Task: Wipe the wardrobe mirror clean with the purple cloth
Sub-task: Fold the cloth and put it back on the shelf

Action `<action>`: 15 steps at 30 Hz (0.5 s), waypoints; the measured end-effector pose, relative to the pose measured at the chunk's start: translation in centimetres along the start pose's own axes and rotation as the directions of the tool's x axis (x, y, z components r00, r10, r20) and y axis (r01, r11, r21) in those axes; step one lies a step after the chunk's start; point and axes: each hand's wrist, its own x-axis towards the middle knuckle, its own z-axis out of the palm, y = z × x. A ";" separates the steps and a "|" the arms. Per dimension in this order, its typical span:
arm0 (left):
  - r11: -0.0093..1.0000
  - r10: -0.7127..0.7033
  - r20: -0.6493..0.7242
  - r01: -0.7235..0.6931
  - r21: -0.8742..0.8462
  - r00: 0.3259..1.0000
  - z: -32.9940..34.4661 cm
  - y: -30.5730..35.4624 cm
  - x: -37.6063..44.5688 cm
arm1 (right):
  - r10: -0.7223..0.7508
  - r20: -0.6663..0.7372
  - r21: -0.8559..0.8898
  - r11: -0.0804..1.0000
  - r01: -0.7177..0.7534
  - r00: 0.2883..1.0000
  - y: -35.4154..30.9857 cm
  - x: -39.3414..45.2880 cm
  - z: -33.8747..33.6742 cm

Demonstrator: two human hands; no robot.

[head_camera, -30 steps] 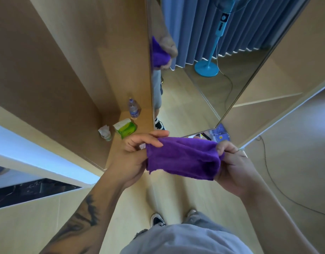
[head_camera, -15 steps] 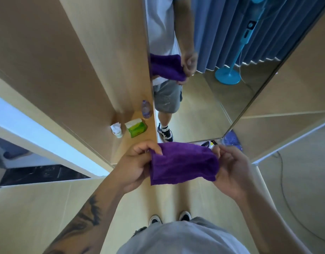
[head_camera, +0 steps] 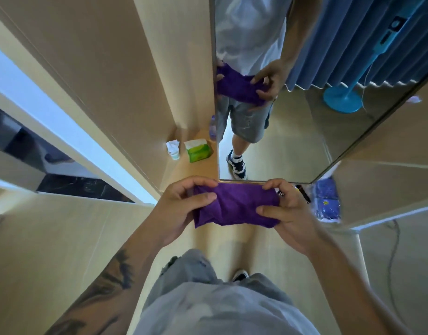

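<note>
One view only — a wide-angle head camera, looking steeply down the person's own torso to the floor and forward at the wardrobe mirror (head_camera: 292, 131). It sits close above both hands — the mirror reflects the same person back.

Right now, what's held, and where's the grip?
The purple cloth, held by both hands: left hand pinches its left end, right hand its right end.

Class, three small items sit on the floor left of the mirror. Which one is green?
The wipes pack, between the white tissue cup and the clear bottle.
</note>
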 end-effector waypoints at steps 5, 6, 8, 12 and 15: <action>0.997 -0.069 -0.060 0.068 -0.030 0.996 -1.0 -1.0 -0.1 | -0.019 -0.068 -0.090 0.996 0.012 0.997 0.9 1.1 1.3; 0.997 -0.074 -0.073 0.073 -0.023 0.995 -1.5 -1.1 0.1 | -0.016 -0.077 -0.093 0.996 0.009 0.997 1.0 1.4 1.7; 0.996 -0.079 -0.082 0.081 0.027 0.994 -2.7 -1.3 0.8 | -0.006 -0.104 -0.117 0.993 -0.007 0.995 1.2 2.1 2.6; 0.986 -0.121 -0.065 0.127 0.104 0.991 -6.3 -0.7 2.2 | 0.027 -0.152 -0.156 0.986 -0.051 0.988 2.2 4.0 4.8; 0.975 -0.114 -0.060 0.123 0.186 0.992 -10.3 0.4 3.1 | 0.053 -0.189 -0.216 0.972 -0.094 0.981 3.4 5.9 7.5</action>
